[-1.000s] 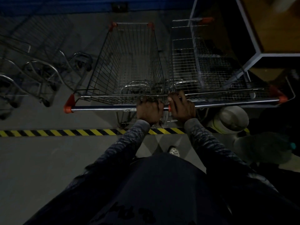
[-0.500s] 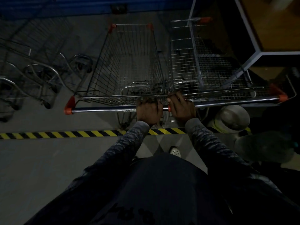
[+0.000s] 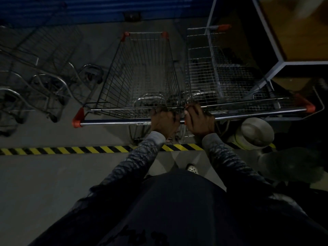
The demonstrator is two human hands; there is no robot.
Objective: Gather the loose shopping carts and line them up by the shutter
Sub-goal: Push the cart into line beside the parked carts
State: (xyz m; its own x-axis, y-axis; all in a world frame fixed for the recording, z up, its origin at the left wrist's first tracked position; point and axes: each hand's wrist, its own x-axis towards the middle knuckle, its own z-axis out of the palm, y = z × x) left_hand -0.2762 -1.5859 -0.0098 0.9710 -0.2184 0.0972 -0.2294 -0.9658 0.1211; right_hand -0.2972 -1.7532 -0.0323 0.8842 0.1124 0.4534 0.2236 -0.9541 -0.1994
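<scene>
Shopping carts (image 3: 177,82), two side by side, long axes running straight ahead from the hands toward the blue shutter (image 3: 88,11); nested carts (image 3: 44,77) stand to the left. Gripping the inner handle ends, the left hand (image 3: 164,121) clamps the left cart (image 3: 142,71) and the right hand (image 3: 200,121) the right cart (image 3: 204,68), both equally near. Since the earlier frame, grip and positions hardly differ.

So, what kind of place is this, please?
Probably a store's cart bay beside a loading entrance: silver wire shopping carts with orange handle caps, a blue ribbed metal shutter beyond them, and yellow-and-black striped hazard tape across the grey concrete floor.
</scene>
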